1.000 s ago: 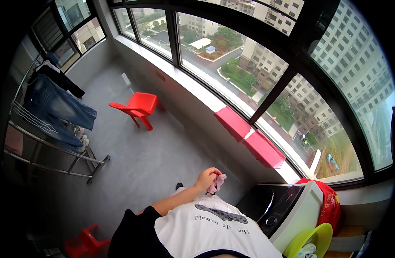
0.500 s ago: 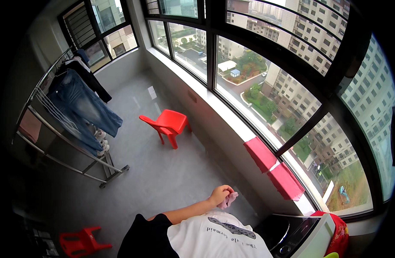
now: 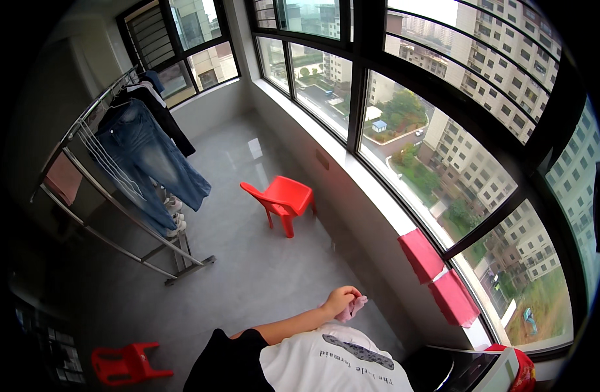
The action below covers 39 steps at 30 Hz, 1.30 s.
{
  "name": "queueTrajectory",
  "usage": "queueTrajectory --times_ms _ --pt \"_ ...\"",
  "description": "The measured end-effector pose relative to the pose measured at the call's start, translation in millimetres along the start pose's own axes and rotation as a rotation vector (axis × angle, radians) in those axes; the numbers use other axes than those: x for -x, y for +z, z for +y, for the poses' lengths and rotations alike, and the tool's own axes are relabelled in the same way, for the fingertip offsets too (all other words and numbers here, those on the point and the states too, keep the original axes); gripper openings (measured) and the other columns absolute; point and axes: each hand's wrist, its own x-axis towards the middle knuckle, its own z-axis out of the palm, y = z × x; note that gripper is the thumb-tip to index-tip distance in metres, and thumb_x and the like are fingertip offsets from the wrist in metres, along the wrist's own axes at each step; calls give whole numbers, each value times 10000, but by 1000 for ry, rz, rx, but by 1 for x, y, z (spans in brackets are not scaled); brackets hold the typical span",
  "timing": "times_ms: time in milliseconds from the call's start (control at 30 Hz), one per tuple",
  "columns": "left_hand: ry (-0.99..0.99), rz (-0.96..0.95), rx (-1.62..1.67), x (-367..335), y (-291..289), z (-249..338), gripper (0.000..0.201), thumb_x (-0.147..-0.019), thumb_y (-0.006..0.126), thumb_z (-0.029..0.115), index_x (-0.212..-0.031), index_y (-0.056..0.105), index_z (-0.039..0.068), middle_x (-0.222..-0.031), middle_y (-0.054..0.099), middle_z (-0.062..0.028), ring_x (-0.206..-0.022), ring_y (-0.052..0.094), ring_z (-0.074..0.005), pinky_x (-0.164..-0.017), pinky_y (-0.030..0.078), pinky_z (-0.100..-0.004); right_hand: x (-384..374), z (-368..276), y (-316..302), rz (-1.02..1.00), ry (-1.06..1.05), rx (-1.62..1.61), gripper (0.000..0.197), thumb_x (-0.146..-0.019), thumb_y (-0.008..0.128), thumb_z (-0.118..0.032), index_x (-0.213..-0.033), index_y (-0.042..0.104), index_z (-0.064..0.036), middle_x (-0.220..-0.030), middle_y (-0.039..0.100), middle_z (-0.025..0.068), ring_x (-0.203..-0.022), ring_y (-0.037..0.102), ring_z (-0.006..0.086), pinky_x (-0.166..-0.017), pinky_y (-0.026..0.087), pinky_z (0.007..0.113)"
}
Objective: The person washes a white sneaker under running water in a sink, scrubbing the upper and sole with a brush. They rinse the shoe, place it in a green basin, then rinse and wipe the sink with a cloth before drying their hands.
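My left hand (image 3: 339, 302) is in front of my body, its fingers closed on a small pale pink cloth (image 3: 353, 310) that is bunched up and hangs from the grip. What kind of cloth it is I cannot tell. My left forearm comes out of a black sleeve and crosses in front of my white printed shirt (image 3: 313, 359). My right hand does not show. Two pinkish-red cloths (image 3: 422, 255) lie side by side over the windowsill, to the right of my left hand and apart from it.
A metal clothes rack (image 3: 107, 189) on wheels stands at left, with jeans (image 3: 153, 153), dark garments and bare white hangers. One red chair (image 3: 288, 196) stands mid-floor, another red chair (image 3: 127, 364) at lower left. A washing machine (image 3: 470, 372) sits at lower right, below the windows.
My view has swung left, so the rack, chair and windowsill sit farther right in the picture. My left hand still grips the pink cloth in front of me.
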Motion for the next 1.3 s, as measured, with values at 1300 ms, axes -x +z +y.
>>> queueTrajectory --times_ms 1300 --pt "29 -123 -20 0 -13 37 182 -913 486 154 -867 615 33 -650 571 -1 -568 503 -66 -531 409 -203 141 -48 -297 -248 221 -263 196 -730 634 -107 -714 515 48 -543 481 109 -498 451 134 -497 384 298"
